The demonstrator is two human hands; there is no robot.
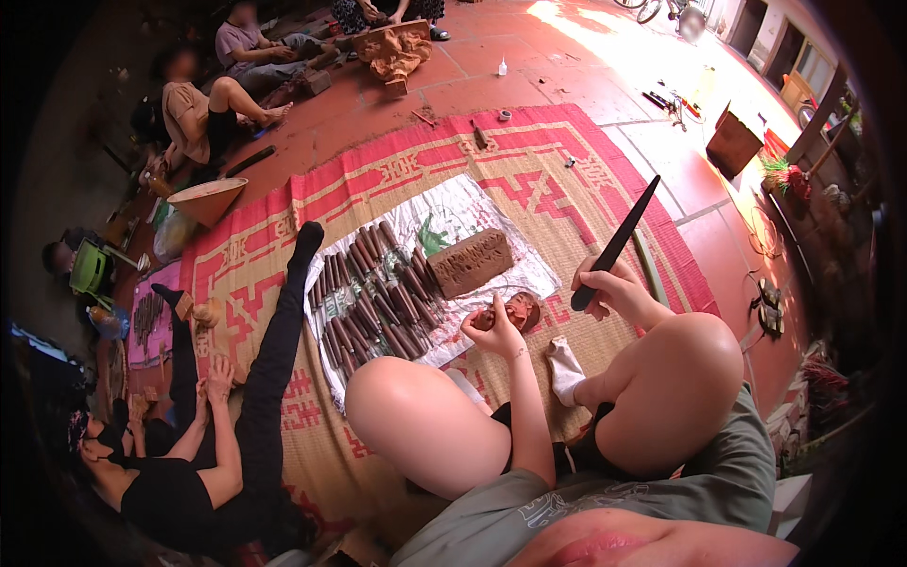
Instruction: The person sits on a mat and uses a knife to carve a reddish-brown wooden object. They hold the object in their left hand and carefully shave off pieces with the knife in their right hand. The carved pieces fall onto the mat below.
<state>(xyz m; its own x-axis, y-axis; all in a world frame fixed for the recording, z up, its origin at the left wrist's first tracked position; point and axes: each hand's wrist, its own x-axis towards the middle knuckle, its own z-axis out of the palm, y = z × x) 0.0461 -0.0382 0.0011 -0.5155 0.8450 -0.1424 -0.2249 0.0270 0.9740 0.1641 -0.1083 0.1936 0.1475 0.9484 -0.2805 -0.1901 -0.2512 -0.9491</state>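
My right hand [607, 287] is wrapped round the wide lower end of a long black tapered blade-like piece [624, 236], its narrow tip pointing up and away. My left hand [498, 331] has its fingers curled together beside a round dish with reddish-brown paste [522, 310]; reddish smears show at the fingertips, and what they pinch is too small to make out. Past this hand, a brown rough-topped block [471, 263] lies on a white sheet [472, 203]. Several dark brown short sticks [383, 317] lie in rows on the sheet's left part.
A red and tan woven mat [567, 142] spreads under everything. At the left, a person in black [179, 482] sits with a leg stretched along the sheet. Other people sit farther back, near a conical hat [208, 200]. A brown box [734, 142] and sandals [771, 307] stand right.
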